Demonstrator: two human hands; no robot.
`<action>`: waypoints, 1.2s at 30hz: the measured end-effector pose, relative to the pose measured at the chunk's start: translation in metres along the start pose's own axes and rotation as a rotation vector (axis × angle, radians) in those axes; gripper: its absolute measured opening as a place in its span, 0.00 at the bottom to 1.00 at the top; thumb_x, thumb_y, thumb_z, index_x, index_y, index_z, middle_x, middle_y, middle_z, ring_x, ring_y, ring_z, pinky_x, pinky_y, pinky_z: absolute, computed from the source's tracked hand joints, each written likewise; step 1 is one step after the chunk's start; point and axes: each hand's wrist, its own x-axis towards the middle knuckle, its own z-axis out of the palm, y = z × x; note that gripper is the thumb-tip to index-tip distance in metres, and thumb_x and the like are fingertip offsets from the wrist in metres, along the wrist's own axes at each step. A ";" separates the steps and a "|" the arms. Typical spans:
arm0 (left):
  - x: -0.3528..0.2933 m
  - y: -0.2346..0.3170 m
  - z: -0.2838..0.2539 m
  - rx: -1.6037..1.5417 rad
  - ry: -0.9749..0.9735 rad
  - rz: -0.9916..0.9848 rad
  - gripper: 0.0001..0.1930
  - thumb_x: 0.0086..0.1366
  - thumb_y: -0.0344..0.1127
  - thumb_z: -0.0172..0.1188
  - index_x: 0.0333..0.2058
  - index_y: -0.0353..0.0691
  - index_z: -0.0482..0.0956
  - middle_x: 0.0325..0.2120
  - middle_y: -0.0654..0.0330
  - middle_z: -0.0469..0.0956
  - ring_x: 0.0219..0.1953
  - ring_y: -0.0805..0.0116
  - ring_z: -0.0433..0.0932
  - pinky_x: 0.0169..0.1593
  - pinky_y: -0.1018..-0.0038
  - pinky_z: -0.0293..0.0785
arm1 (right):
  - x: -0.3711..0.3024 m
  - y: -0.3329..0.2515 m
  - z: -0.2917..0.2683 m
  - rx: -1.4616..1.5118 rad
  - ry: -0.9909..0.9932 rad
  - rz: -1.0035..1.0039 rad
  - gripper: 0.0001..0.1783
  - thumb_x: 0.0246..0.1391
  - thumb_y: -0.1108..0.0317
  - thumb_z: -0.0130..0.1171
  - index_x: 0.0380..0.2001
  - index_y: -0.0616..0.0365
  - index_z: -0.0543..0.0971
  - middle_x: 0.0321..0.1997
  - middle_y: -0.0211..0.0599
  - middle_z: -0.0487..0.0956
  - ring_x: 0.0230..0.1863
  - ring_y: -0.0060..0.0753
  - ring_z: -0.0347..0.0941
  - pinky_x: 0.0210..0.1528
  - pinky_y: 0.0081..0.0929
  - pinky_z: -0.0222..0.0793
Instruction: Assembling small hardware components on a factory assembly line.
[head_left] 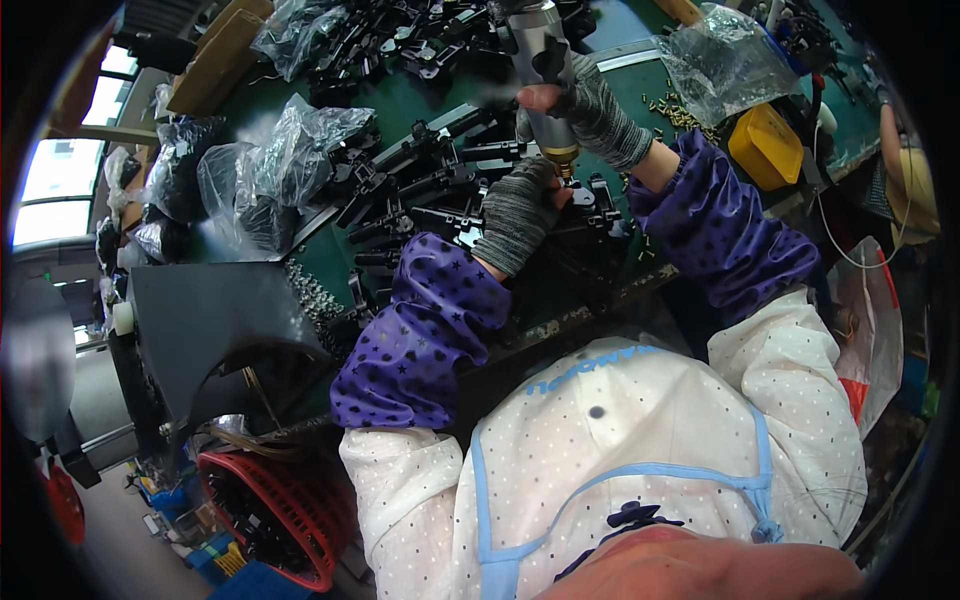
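Note:
My right hand, in a grey knit fingerless glove, is wrapped round a silver cylindrical power screwdriver. The tool stands nearly upright, its brass-coloured nose pointing down beside my left fingers. My left hand, gloved alike, is closed at a black part with a bright metal plate, just below the nose. My left fingers partly hide that part, and the screwdriver's very tip is hard to make out. More black assemblies with rails and metal bits lie left of my left hand.
Loose brass-coloured fasteners are scattered right of my right hand, near a yellow bin. Clear plastic bags lie at left, with a heap of silver screws nearer me. Black parts pile up behind. A red basket stands below left.

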 end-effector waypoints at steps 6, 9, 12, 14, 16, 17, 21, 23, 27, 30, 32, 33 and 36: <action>0.000 -0.007 0.002 -0.009 0.045 0.021 0.12 0.46 0.31 0.62 0.30 0.38 0.71 0.19 0.58 0.73 0.24 0.62 0.74 0.28 0.72 0.69 | 0.002 -0.004 0.002 0.100 -0.089 -0.040 0.22 0.37 0.59 0.60 0.36 0.60 0.71 0.27 0.33 0.74 0.26 0.23 0.71 0.26 0.22 0.68; -0.001 -0.017 0.015 -0.086 0.092 0.056 0.13 0.45 0.31 0.62 0.32 0.39 0.71 0.21 0.58 0.73 0.25 0.63 0.74 0.28 0.73 0.69 | 0.009 0.006 -0.003 0.112 -0.162 -0.185 0.23 0.43 0.58 0.56 0.41 0.60 0.68 0.36 0.37 0.72 0.31 0.26 0.71 0.28 0.23 0.70; -0.002 -0.002 -0.012 0.077 -0.045 0.080 0.13 0.45 0.31 0.61 0.32 0.38 0.72 0.25 0.57 0.73 0.26 0.64 0.73 0.31 0.72 0.69 | 0.017 -0.031 -0.004 0.038 -0.199 -0.211 0.25 0.45 0.55 0.55 0.42 0.61 0.66 0.36 0.37 0.72 0.32 0.27 0.72 0.33 0.22 0.69; -0.006 0.006 -0.043 -0.168 -0.081 -0.016 0.11 0.46 0.31 0.60 0.30 0.38 0.72 0.27 0.58 0.73 0.28 0.64 0.73 0.33 0.73 0.69 | 0.017 0.003 -0.048 -0.332 -0.286 -0.361 0.25 0.46 0.54 0.54 0.43 0.59 0.66 0.34 0.35 0.72 0.32 0.27 0.70 0.35 0.24 0.67; -0.016 -0.022 -0.088 0.067 0.211 0.309 0.09 0.48 0.31 0.58 0.30 0.38 0.73 0.28 0.58 0.73 0.30 0.64 0.73 0.36 0.73 0.69 | -0.014 -0.019 -0.032 -0.572 -0.365 -0.108 0.24 0.45 0.55 0.53 0.43 0.58 0.66 0.35 0.37 0.71 0.35 0.34 0.69 0.38 0.28 0.66; -0.020 -0.036 -0.111 0.119 0.268 0.191 0.07 0.48 0.30 0.57 0.29 0.39 0.73 0.28 0.57 0.73 0.31 0.63 0.72 0.36 0.73 0.68 | -0.026 -0.001 -0.046 -0.920 -0.409 -0.098 0.24 0.45 0.56 0.54 0.43 0.57 0.66 0.36 0.39 0.70 0.36 0.38 0.69 0.38 0.30 0.66; -0.027 -0.110 -0.177 0.522 0.338 -0.008 0.06 0.51 0.27 0.51 0.30 0.42 0.74 0.27 0.60 0.74 0.31 0.61 0.72 0.37 0.71 0.67 | -0.068 0.017 -0.084 -1.284 -0.424 0.049 0.23 0.43 0.60 0.55 0.43 0.56 0.66 0.40 0.46 0.67 0.37 0.48 0.67 0.38 0.35 0.65; -0.029 -0.173 -0.193 0.765 0.237 0.155 0.12 0.50 0.26 0.51 0.33 0.48 0.75 0.28 0.60 0.74 0.32 0.59 0.72 0.39 0.69 0.67 | -0.070 -0.004 -0.085 -1.214 -0.312 -0.071 0.22 0.43 0.62 0.55 0.43 0.56 0.66 0.39 0.46 0.67 0.36 0.48 0.67 0.37 0.34 0.66; -0.017 -0.168 -0.213 0.761 -0.122 0.140 0.20 0.44 0.26 0.51 0.39 0.53 0.73 0.40 0.60 0.72 0.42 0.57 0.68 0.47 0.67 0.64 | -0.080 -0.037 -0.117 -1.102 -0.034 -0.168 0.15 0.43 0.67 0.54 0.37 0.58 0.70 0.33 0.43 0.72 0.34 0.44 0.69 0.34 0.31 0.65; -0.007 -0.179 -0.205 0.881 -0.186 0.225 0.18 0.46 0.28 0.51 0.39 0.52 0.73 0.40 0.62 0.72 0.43 0.59 0.68 0.48 0.70 0.63 | -0.107 -0.032 -0.148 -1.045 0.007 0.154 0.12 0.43 0.69 0.54 0.34 0.60 0.71 0.32 0.44 0.72 0.34 0.42 0.70 0.35 0.29 0.65; 0.004 -0.178 -0.196 0.892 -0.250 0.141 0.16 0.48 0.29 0.51 0.38 0.51 0.73 0.37 0.61 0.72 0.41 0.59 0.68 0.46 0.69 0.63 | -0.119 -0.014 -0.150 -1.059 -0.082 0.133 0.12 0.44 0.69 0.52 0.35 0.61 0.71 0.29 0.44 0.72 0.32 0.44 0.69 0.35 0.31 0.65; 0.003 -0.175 -0.197 0.910 -0.274 0.081 0.15 0.48 0.30 0.51 0.37 0.51 0.73 0.36 0.61 0.72 0.40 0.59 0.68 0.45 0.69 0.64 | -0.117 -0.002 -0.145 -1.095 -0.131 0.075 0.12 0.45 0.68 0.51 0.35 0.61 0.70 0.29 0.44 0.72 0.32 0.44 0.69 0.36 0.32 0.65; 0.003 -0.165 -0.190 1.086 -0.173 0.176 0.08 0.51 0.36 0.54 0.32 0.47 0.74 0.27 0.59 0.73 0.33 0.57 0.70 0.36 0.66 0.67 | -0.087 0.018 -0.117 -1.166 -0.228 0.095 0.13 0.46 0.65 0.50 0.35 0.61 0.70 0.30 0.44 0.72 0.32 0.44 0.69 0.36 0.33 0.65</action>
